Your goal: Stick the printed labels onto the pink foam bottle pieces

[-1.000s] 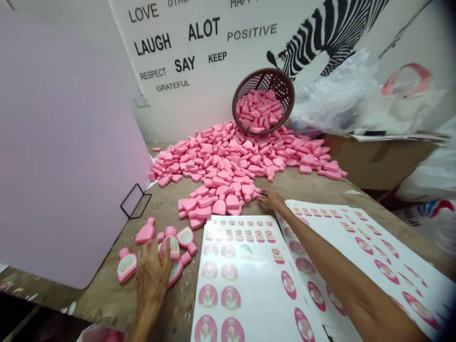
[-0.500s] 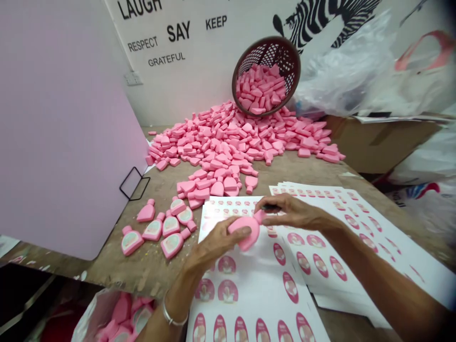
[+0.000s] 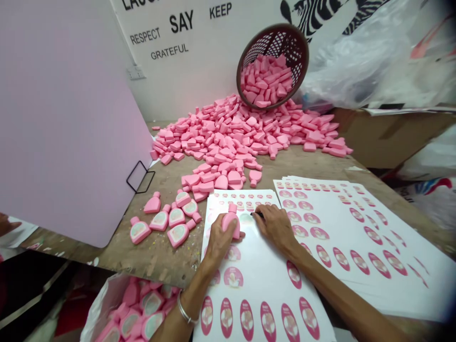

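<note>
Wrapped round a pink bottle-shaped piece (image 3: 231, 225), my left hand (image 3: 218, 244) holds it upright over the near sticker sheet (image 3: 260, 266). My right hand (image 3: 276, 225) rests on the same sheet, its fingers closed on a small dark tool (image 3: 257, 214) beside a pale greenish oval. Printed pink labels cover parts of this sheet. Several pink pieces, most with pale ovals on them (image 3: 178, 234), lie to the left of my left hand. A second stack of sticker sheets (image 3: 342, 247) lies to the right, partly under my right forearm.
A tipped brown basket (image 3: 272, 66) spills a large heap of pink pieces (image 3: 228, 137) across the table's back. A pale panel (image 3: 71, 118) with a black wire stand (image 3: 140, 177) rises at the left. Below is a white bag (image 3: 103, 304) of pink pieces. Another person's hand (image 3: 7, 224) shows far left.
My right hand has moved off the pink piece down onto the sheet. My left hand has turned the piece upright. The view has shifted slightly, and another person's hand has appeared at the left edge.
</note>
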